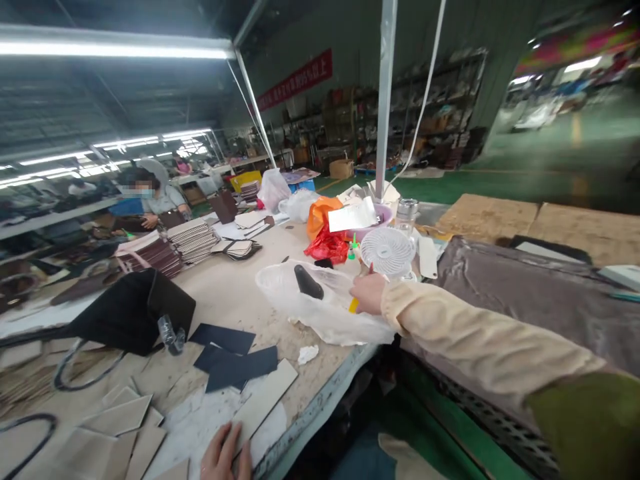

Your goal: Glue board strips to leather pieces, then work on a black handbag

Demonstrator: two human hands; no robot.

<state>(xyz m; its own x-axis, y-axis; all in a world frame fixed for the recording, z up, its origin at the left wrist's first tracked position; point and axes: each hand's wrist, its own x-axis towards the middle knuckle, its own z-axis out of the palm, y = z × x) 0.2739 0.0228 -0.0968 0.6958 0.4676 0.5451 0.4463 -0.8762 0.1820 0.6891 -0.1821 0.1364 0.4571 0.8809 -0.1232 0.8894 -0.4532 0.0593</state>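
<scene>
Nearest, the left hand [225, 457] rests with fingers loosely spread on the near end of the pale strip [270, 400], which lies at the table's edge; light, flat pressure should steady it without bending. Just beyond sit dark blue pieces [243, 370], best left undisturbed. Farther out, the right hand [369, 293] has its fingers curled around a yellow item [353, 305], its kind unclear, over the white bag [330, 323]; keeping the loose film out of the grip would help. Behind stands the fan [387, 252].
</scene>
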